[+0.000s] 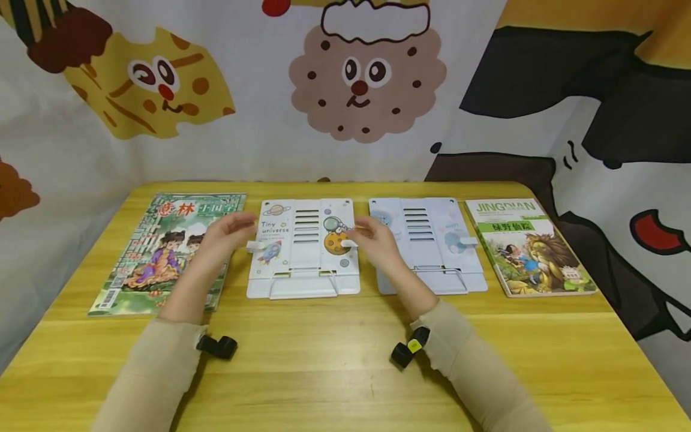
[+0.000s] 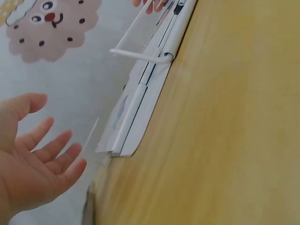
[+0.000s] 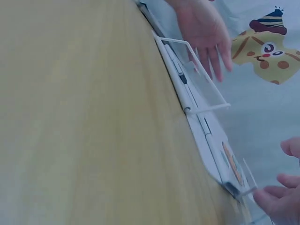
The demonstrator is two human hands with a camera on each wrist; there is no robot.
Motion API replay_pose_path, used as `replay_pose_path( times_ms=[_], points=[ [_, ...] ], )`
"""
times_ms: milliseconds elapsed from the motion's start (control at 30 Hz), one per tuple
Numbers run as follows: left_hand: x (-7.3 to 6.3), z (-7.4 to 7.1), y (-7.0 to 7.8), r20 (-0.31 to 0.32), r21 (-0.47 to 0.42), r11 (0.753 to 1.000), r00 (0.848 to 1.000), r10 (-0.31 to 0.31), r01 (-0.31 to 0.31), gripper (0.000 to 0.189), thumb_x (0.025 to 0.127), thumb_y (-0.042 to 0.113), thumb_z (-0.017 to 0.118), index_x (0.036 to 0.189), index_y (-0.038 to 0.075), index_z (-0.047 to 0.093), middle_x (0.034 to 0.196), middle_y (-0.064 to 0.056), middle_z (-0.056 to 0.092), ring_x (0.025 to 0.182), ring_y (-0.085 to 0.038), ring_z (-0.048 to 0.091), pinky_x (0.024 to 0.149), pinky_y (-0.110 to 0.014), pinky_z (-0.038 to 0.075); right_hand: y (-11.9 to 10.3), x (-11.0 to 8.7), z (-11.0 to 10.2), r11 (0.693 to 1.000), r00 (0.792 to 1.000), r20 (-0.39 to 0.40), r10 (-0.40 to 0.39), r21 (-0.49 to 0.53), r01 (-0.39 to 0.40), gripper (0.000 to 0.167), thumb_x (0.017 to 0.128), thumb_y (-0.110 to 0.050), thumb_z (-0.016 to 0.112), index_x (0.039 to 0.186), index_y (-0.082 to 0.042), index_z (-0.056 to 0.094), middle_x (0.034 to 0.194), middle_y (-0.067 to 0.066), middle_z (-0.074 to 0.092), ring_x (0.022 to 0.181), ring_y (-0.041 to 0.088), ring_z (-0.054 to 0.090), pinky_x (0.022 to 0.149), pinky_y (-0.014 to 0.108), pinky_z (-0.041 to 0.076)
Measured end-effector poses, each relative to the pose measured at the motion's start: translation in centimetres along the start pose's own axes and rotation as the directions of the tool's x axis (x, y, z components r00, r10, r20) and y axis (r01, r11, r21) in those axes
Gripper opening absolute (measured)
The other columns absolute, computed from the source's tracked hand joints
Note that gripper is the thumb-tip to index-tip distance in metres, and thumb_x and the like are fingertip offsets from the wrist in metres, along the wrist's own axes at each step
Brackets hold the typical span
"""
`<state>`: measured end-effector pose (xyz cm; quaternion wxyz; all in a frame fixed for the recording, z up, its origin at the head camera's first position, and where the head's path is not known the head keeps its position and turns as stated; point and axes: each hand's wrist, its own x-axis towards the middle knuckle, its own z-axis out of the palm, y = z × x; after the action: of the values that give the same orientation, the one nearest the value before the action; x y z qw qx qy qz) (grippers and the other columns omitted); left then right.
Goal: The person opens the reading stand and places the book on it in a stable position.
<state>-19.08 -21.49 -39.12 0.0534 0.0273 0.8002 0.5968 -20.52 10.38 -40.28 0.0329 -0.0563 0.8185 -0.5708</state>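
Observation:
A white book stand (image 1: 308,252) printed "Tiny universe" lies flat on the table, with a wire ledge (image 1: 303,286) at its front and small white side clips (image 1: 349,243). My left hand (image 1: 224,236) hovers at its left side, over the edge of a magazine; in the left wrist view that hand (image 2: 37,161) has loosely spread fingers and holds nothing. At the stand's right side is my right hand (image 1: 376,243), partly covering a second pale blue book stand (image 1: 432,252). In the right wrist view, the right hand's fingers (image 3: 265,199) are close to a clip; whether they touch it I cannot tell.
The green-covered magazine (image 1: 178,252) lies at the left of the wooden table (image 1: 324,360). A book with a lion on its cover (image 1: 531,252) lies at the right. Behind the table hangs a cartoon-printed cloth (image 1: 243,150).

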Motion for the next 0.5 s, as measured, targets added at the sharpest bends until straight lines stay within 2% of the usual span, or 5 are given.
replay_pose_path(
  times_ms=[100,200,333,433,500],
  points=[
    [0.9,0.3,-0.2,-0.011,-0.006,1.0,1.0,-0.019,0.019,0.057,0.097,0.019,0.058,0.146,0.001,0.035,0.148,-0.017,0.036,0.136,-0.03,0.03,0.111,-0.047,0.024,0.0,0.5,0.7,1.0,1.0,0.013,0.016,-0.014,-0.015,0.056,0.093,-0.023,0.063,0.14,0.001,0.044,0.14,0.018,0.045,0.127,0.032,0.045,0.103,0.041,0.038],
    [1.1,0.8,0.5,-0.003,-0.025,0.998,0.998,-0.06,0.06,0.063,0.095,0.012,0.058,0.148,-0.001,0.027,0.152,-0.019,0.028,0.14,-0.033,0.023,0.113,-0.046,0.018,0.1,1.0,1.3,0.999,0.999,0.017,0.031,-0.024,-0.03,0.064,0.093,-0.025,0.064,0.144,0.0,0.036,0.147,0.017,0.038,0.133,0.033,0.036,0.107,0.042,0.032],
    [1.5,1.3,-0.3,0.021,-0.027,0.996,0.996,-0.086,0.087,0.07,0.094,0.013,0.06,0.151,0.0,0.021,0.153,-0.019,0.025,0.14,-0.034,0.022,0.113,-0.046,0.017,0.6,1.2,2.0,0.997,0.997,0.011,0.073,0.004,-0.073,0.073,0.091,-0.026,0.067,0.148,-0.002,0.029,0.15,0.017,0.032,0.137,0.031,0.031,0.11,0.039,0.028],
    [2.2,1.4,-1.9,0.038,-0.041,0.996,0.997,-0.074,0.075,0.072,0.094,0.016,0.062,0.152,0.004,0.021,0.152,-0.016,0.028,0.138,-0.032,0.026,0.112,-0.045,0.02,0.9,1.2,2.4,0.997,0.997,0.021,0.075,0.028,-0.076,0.078,0.09,-0.025,0.069,0.15,-0.003,0.025,0.152,0.018,0.028,0.139,0.03,0.027,0.111,0.037,0.026],
    [2.2,1.5,-2.1,0.055,-0.057,0.996,0.996,-0.07,0.073,0.071,0.094,0.015,0.062,0.152,0.004,0.022,0.151,-0.015,0.031,0.136,-0.031,0.029,0.111,-0.045,0.023,1.1,1.2,2.5,0.997,0.997,0.026,0.073,0.029,-0.073,0.079,0.089,-0.024,0.07,0.151,-0.005,0.024,0.153,0.017,0.026,0.139,0.029,0.025,0.111,0.036,0.025]
  ],
)
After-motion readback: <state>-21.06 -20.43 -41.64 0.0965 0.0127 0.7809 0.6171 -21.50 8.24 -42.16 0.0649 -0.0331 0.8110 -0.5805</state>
